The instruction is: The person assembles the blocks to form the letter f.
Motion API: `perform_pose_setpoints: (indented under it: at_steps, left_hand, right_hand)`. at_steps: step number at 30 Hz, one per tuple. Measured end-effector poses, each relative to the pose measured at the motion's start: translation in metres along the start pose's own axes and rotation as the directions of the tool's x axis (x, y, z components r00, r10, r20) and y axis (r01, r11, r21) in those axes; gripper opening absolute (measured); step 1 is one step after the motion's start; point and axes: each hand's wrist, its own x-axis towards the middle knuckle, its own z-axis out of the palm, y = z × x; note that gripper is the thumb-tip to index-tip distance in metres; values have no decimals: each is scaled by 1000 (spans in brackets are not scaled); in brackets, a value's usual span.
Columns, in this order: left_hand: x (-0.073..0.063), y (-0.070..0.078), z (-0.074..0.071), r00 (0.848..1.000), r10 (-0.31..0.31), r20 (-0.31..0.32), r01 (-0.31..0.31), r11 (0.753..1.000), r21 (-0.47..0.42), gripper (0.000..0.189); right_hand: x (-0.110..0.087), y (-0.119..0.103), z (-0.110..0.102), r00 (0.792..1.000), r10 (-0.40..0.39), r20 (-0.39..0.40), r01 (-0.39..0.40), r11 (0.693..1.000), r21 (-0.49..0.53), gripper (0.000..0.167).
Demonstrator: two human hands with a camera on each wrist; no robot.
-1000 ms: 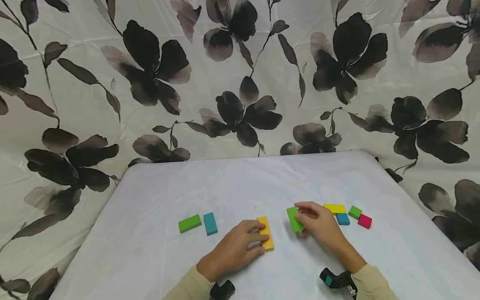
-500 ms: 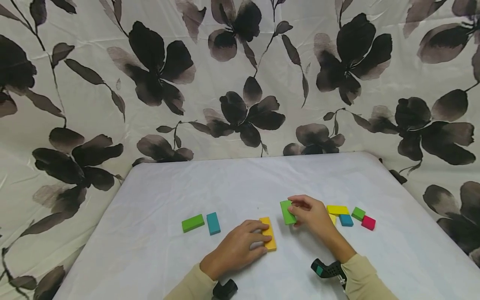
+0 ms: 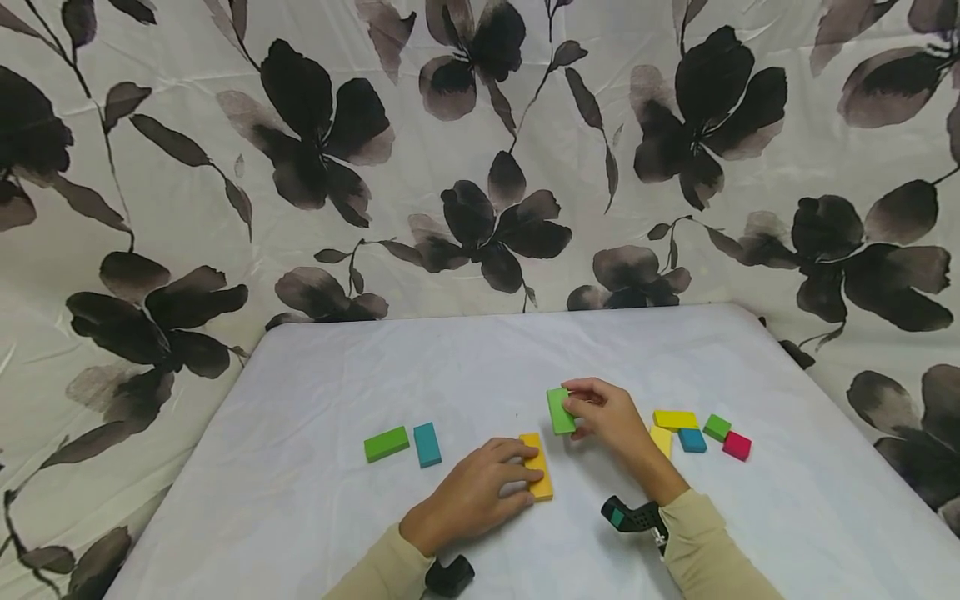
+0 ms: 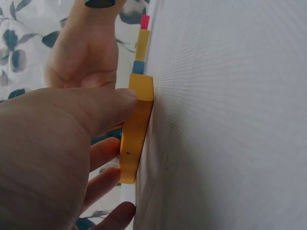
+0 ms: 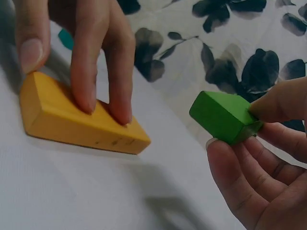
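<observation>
My left hand (image 3: 471, 493) rests its fingertips along an orange-yellow rectangular block (image 3: 541, 487) that lies flat on the table. In the right wrist view, its thumb and two fingers touch the upper face of the orange-yellow block (image 5: 81, 122), fairly straight and pointing down. My right hand (image 3: 609, 421) pinches a green rectangular block (image 3: 558, 412) between thumb and fingers. That green block (image 5: 223, 115) is held up off the white cloth, beyond and right of the orange-yellow one. Part of it is covered by the fingers.
On the left lie another green block (image 3: 386, 444) and a blue block (image 3: 427, 444). A group at the right has a yellow block (image 3: 675, 419), a pale yellow one (image 3: 662, 440), a blue one (image 3: 692, 441), a small green one (image 3: 717, 427) and a red one (image 3: 737, 446).
My right hand has moved left and a little away from me with the green block, uncovering the pale yellow block. The left hand stays on the orange-yellow block.
</observation>
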Motion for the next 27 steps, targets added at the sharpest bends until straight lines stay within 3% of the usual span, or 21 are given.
perform_pose_setpoints:
  at_steps: [18,27]
  left_hand:
    - [-1,2,-4,999,-27,35,27,1000,-3,30]
    - [-2,-2,-4,999,-18,45,20,999,-42,30]
  right_hand:
    - [15,2,2,999,10,52,-14,997,70,43]
    - [21,3,1,987,-5,160,-12,995,100,56]
